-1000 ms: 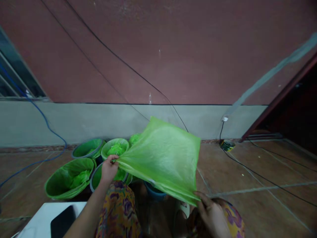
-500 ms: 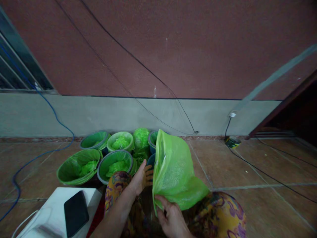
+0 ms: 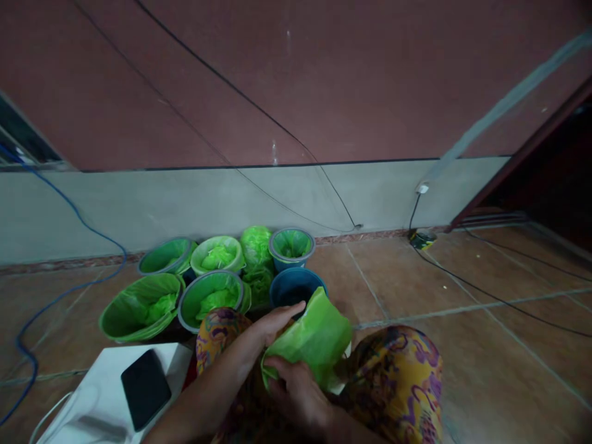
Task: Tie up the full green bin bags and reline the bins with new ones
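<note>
A thin green plastic bag (image 3: pixel 319 339) is bunched over my lap between my two hands. My right hand (image 3: pixel 296 385) closes on its near edge, thumb on top. My left hand (image 3: pixel 277 324) lies along the bag's upper left edge with its visible fingers stretched out; the other fingers are hidden, so I cannot tell whether they are inside the bag. Just beyond the hands stands a dark blue bucket (image 3: pixel 289 285) with no green lining visible. Behind it is a blue bucket lined with green plastic (image 3: pixel 291 243).
Several green-lined buckets (image 3: pixel 213 295) stand at the left, beside a bulging green plastic bundle (image 3: pixel 256 246). A black phone (image 3: pixel 145 388) rests on a white surface (image 3: pixel 106 364). A blue cable (image 3: pixel 60 299) and a black cable (image 3: pixel 499 307) run across the tiled floor (image 3: pixel 416 277).
The bag has come down toward my lap and looks more crumpled. My left hand has moved from beside its mouth onto its edge. The dark blue bucket now shows more fully.
</note>
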{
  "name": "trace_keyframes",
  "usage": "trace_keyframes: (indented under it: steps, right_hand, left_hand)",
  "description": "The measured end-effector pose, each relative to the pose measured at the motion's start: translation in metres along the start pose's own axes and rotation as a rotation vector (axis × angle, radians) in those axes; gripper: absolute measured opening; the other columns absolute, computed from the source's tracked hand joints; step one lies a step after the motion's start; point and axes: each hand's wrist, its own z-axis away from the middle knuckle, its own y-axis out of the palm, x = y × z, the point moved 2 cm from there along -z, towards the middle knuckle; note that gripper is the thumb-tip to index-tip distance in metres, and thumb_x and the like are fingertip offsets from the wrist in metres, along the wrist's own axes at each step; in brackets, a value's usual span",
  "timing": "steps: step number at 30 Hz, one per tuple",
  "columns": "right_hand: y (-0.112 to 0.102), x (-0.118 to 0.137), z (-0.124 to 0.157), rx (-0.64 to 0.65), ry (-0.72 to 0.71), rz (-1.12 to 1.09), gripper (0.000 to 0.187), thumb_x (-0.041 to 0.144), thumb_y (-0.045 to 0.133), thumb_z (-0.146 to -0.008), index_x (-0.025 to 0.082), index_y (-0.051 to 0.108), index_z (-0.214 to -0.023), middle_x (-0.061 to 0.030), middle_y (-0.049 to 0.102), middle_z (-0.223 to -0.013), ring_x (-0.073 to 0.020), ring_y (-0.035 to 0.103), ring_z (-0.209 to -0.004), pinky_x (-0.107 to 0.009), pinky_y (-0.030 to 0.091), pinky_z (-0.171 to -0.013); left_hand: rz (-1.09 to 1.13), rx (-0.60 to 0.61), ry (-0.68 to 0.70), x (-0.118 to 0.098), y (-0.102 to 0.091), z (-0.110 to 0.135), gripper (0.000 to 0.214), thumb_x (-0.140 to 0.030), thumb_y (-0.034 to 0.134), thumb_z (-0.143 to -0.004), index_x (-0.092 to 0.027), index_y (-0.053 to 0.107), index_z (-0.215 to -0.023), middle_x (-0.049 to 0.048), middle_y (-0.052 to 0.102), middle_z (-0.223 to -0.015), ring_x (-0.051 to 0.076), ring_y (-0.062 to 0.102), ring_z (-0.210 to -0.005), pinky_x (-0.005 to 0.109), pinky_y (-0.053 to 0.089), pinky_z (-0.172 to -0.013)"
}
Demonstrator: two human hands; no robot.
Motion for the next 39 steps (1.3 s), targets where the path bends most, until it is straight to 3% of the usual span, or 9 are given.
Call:
trace_keyframes:
  steps: [4, 8, 12, 16, 21, 24, 28, 33, 39]
  right_hand:
    - [-0.003, 0.010, -0.002, 0.009, -0.082, -0.001, 0.030, 0.025, 0.047, -0.080, 0.035, 0.067, -0.100, 0.0039, 0.074, -0.091, -0.0201, 0.069, -0.083, -0.031, 0.051, -0.077]
    - [-0.008, 0.004, 0.005, 0.059, -0.080, -0.055, 0.039, 0.038, 0.055, -0.083, 0.031, 0.064, -0.120, 0.0002, 0.071, -0.086, -0.0196, 0.064, -0.075, -0.030, 0.051, -0.070]
    - [-0.022, -0.036, 0.010, -0.124, 0.029, -0.188, 0.043, 0.044, 0.049, -0.091, 0.020, 0.066, -0.121, -0.0014, 0.067, -0.073, -0.0146, 0.057, -0.060, -0.025, 0.045, -0.057]
    - [-0.056, -0.085, -0.012, -0.458, 0.151, -0.153, 0.041, 0.043, 0.043, -0.094, 0.016, 0.071, -0.106, -0.0079, 0.072, -0.085, -0.0200, 0.066, -0.078, -0.030, 0.051, -0.072]
    - [-0.078, -0.091, -0.078, -0.269, -0.011, 0.124, 0.033, 0.039, 0.049, -0.092, 0.020, 0.073, -0.103, -0.0095, 0.072, -0.103, -0.0244, 0.066, -0.097, -0.037, 0.049, -0.091]
    - [-0.057, -0.079, -0.106, 0.003, -0.069, 0.171, 0.036, 0.038, 0.056, -0.088, 0.018, 0.072, -0.113, -0.0118, 0.072, -0.110, -0.0272, 0.065, -0.103, -0.039, 0.048, -0.093]
    - [-0.007, -0.079, -0.102, 0.235, -0.029, 0.163, 0.040, 0.035, 0.062, -0.083, 0.018, 0.069, -0.119, -0.0124, 0.072, -0.115, -0.0288, 0.066, -0.106, -0.038, 0.049, -0.091]
    - [0.030, -0.095, -0.091, 0.264, 0.043, 0.104, 0.037, 0.037, 0.056, -0.087, 0.014, 0.070, -0.111, -0.0159, 0.071, -0.114, -0.0281, 0.065, -0.106, -0.037, 0.047, -0.093]
    - [0.048, -0.109, -0.123, 0.150, 0.266, -0.173, 0.038, 0.045, 0.053, -0.087, 0.015, 0.071, -0.103, -0.0127, 0.073, -0.105, -0.0275, 0.066, -0.101, -0.038, 0.049, -0.089]
  left_hand:
    - [-0.148, 0.004, -0.029, 0.005, 0.006, -0.006, 0.034, -0.010, 0.082, -0.051, -0.017, 0.073, -0.082, 0.0020, 0.072, -0.081, 0.025, 0.066, -0.084, 0.034, 0.051, -0.077]
    - [-0.130, 0.040, 0.066, -0.014, 0.000, 0.004, 0.046, -0.011, 0.076, -0.053, -0.015, 0.073, -0.099, 0.0029, 0.072, -0.079, 0.021, 0.067, -0.075, 0.033, 0.051, -0.074]
    - [0.090, -0.051, 0.199, -0.043, -0.041, 0.045, 0.057, -0.022, 0.078, -0.061, -0.017, 0.068, -0.117, 0.0079, 0.075, -0.101, 0.023, 0.070, -0.083, 0.033, 0.053, -0.076]
    - [0.240, -0.214, 0.241, -0.041, -0.091, 0.097, 0.069, -0.023, 0.082, -0.059, -0.017, 0.064, -0.126, 0.0083, 0.076, -0.103, 0.026, 0.073, -0.086, 0.035, 0.056, -0.079]
    - [0.351, -0.425, 0.250, -0.001, -0.125, 0.143, 0.071, -0.022, 0.086, -0.053, -0.022, 0.065, -0.121, 0.0046, 0.078, -0.101, 0.027, 0.073, -0.091, 0.032, 0.058, -0.077]
    - [0.362, -0.515, 0.271, 0.023, -0.136, 0.164, 0.069, -0.025, 0.088, -0.052, -0.024, 0.065, -0.117, 0.0040, 0.077, -0.104, 0.028, 0.073, -0.089, 0.031, 0.059, -0.073]
    - [0.371, -0.656, 0.271, 0.051, -0.156, 0.193, 0.073, -0.027, 0.089, -0.047, -0.024, 0.063, -0.115, 0.0034, 0.078, -0.103, 0.028, 0.073, -0.088, 0.030, 0.059, -0.069]
    - [0.318, -0.774, 0.184, 0.091, -0.190, 0.227, 0.065, -0.028, 0.087, -0.052, -0.025, 0.063, -0.112, 0.0016, 0.078, -0.092, 0.026, 0.073, -0.083, 0.030, 0.058, -0.069]
    - [0.153, -0.821, 0.128, 0.122, -0.209, 0.238, 0.036, -0.034, 0.084, -0.056, -0.020, 0.065, -0.083, -0.0004, 0.072, -0.070, 0.022, 0.069, -0.062, 0.029, 0.055, -0.061]
